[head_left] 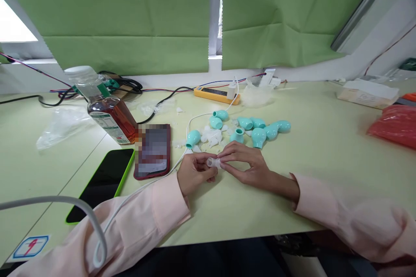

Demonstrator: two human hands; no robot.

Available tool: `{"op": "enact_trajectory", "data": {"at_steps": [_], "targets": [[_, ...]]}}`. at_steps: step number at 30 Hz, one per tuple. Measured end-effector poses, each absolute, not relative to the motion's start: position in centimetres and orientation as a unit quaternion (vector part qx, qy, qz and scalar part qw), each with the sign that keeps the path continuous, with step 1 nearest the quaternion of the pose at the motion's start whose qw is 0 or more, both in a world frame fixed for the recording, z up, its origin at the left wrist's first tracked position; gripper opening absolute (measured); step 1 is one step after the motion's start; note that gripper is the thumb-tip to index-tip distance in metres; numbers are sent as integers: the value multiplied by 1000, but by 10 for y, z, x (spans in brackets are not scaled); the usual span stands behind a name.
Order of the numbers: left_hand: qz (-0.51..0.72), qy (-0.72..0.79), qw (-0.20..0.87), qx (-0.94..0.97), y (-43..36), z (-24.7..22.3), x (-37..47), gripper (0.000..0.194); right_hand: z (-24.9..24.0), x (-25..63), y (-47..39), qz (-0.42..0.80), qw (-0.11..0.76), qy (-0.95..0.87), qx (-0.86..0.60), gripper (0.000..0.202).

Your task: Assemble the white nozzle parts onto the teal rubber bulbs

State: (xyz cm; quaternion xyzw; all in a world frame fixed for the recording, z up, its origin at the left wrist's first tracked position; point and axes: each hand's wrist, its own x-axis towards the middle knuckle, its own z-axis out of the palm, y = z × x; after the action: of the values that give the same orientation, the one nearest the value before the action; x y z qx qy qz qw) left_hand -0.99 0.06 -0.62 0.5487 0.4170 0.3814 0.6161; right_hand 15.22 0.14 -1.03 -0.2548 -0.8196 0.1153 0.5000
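Note:
Between my two hands is a small translucent plastic piece, with its round open end facing left. My left hand has its fingers closed around the left side of the piece. From the right, the thumb and fingertips of my right hand pinch its other end. Just beyond my hands lie several turquoise bulbs, among them one with its round mouth upward and another at the left. White translucent plastic pieces are heaped among the bulbs.
At the left stand a bottle of amber liquid, a phone in a red case and a green-edged phone. A white cable crosses the table. Farther back is a yellow power strip; a red bag lies right.

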Motion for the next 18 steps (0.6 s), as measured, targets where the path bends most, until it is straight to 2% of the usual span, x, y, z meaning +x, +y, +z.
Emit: {"op": "enact_trajectory", "data": {"at_steps": [8,13,18], "targets": [[391,401,620,549,1,-11,-12,29,-10,152,1,128,502,-819,-247,22],[410,377,625,548,1,-14,-13,28,-8,149,-3,170,484,-812,-280,19],[411,360,639,541,-1,-11,-14,31,-9,149,-3,167,502,-800,-284,17]]}}
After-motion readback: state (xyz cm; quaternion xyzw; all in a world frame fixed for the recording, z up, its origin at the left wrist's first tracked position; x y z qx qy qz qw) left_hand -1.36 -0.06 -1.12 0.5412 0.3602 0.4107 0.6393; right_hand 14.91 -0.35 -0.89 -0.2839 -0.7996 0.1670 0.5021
